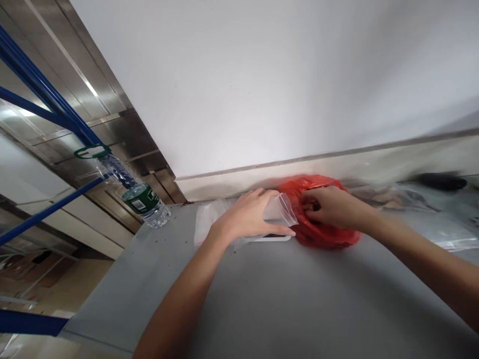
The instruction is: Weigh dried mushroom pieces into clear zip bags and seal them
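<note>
Working at the back of a grey tabletop (262, 299), a person brings both hands together beside a crumpled red plastic bag (329, 238) set near the foot of a white wall (262, 89). The wall and its pale base strip (224, 183) close off the far side just behind the fingers, while the tabletop's left edge runs slantwise toward the viewer, with a green-labelled water bottle (144, 202) close to it and a blue metal frame (48, 89) beyond. The widest room for moving is on the near side, where the grey surface spreads between the two forearms; to the right, space narrows around a clear bag with brown contents (389, 197) and a blurred black object (441, 181). The left hand (245, 214) grasps a clear zip bag (275, 208) between thumb and fingers, just left of the red bag. The zip bag's visible length runs left to right, its seal-lined mouth pointing right toward the red plastic, the seal lines themselves slanting down to the right. The right hand (329, 207) reaches in from the right, fingers curled at the red bag's gathered opening; whether they grip anything cannot be told. The red bag's folds make its long axis hard to judge. Under the left hand lies a flat white-edged item (279, 239), partly hidden.
</note>
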A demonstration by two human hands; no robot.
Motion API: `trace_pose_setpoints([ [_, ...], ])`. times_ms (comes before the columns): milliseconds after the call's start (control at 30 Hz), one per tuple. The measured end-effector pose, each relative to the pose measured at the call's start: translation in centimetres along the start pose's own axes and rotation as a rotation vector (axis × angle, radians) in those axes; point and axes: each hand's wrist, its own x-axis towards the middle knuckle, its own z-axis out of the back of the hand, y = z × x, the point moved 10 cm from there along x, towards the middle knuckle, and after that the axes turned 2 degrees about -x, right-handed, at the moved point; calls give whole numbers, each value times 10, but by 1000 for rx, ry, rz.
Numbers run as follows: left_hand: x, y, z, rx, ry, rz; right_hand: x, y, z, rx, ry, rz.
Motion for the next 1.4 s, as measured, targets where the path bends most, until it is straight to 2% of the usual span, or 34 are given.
trace_pose_setpoints([
  [100,0,1,0,-9,1,-2,1,-10,6,18,27,-61],
  [200,0,2,2,-14,0,7,2,-13,18,-22,-17,-41],
  [333,0,2,5,-23,-11,17,0,-18,27,-71,1,-35],
  [600,6,-1,2,-48,-41,-22,-8,-24,49,176,-41,-27],
  [767,8,-9,-1,-82,-41,-51,-17,7,48,471,70,140],
  [867,8,-17,-4,-129,-30,-93,-22,30,44,438,117,238],
  [1033,10,-26,-6,-258,-26,-158,-21,40,45,333,-49,203],
  [1200,8,-29,4,-386,-84,-218,-24,43,56,474,-261,233],
  [1267,6,-26,8,-431,-105,-209,-25,43,58,583,-267,241],
  [1400,5,-22,9,-481,-89,-165,-23,43,56,756,-198,232],
])
